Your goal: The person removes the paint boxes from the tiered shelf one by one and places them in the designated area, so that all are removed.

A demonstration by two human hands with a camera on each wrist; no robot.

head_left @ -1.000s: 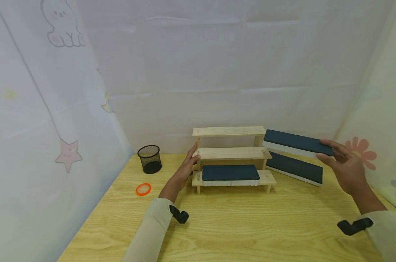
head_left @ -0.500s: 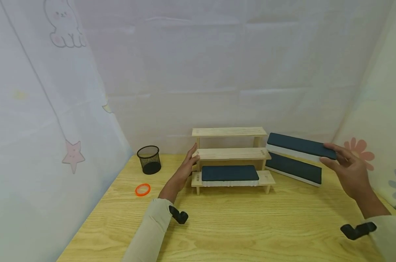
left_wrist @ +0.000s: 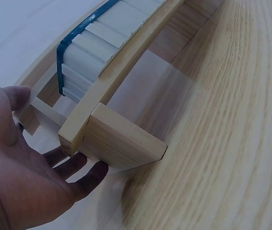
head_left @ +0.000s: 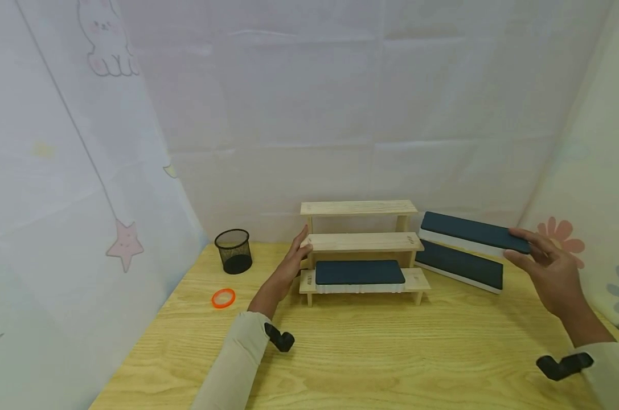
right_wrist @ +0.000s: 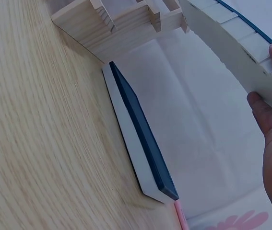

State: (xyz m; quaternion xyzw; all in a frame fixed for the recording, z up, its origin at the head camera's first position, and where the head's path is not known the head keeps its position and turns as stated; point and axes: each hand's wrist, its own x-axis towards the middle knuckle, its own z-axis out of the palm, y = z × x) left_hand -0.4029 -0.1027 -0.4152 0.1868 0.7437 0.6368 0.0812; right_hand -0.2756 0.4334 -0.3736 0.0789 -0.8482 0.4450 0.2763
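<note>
A three-tier wooden step shelf (head_left: pixel 360 241) stands at the back of the table. A dark blue eraser block (head_left: pixel 359 272) with a white base lies on its lowest tier (left_wrist: pixel 112 81). My left hand (head_left: pixel 288 266) rests with straight fingers (left_wrist: pixel 83 163) against the shelf's left end. My right hand (head_left: pixel 540 267) pinches the right end of a second dark block (head_left: pixel 470 232) and holds it in the air right of the shelf (right_wrist: pixel 236 43). A third block (head_left: pixel 460 265) lies on the table under it (right_wrist: pixel 140 143).
A black mesh cup (head_left: pixel 233 250) stands at the back left, with an orange ring (head_left: pixel 224 297) flat on the table in front of it. White printed curtains close in on the left, back and right. The wooden table (head_left: pixel 371 353) stretches toward me.
The held block has drifted slightly right and lower with my right hand. My left hand has stayed at the shelf's left end.
</note>
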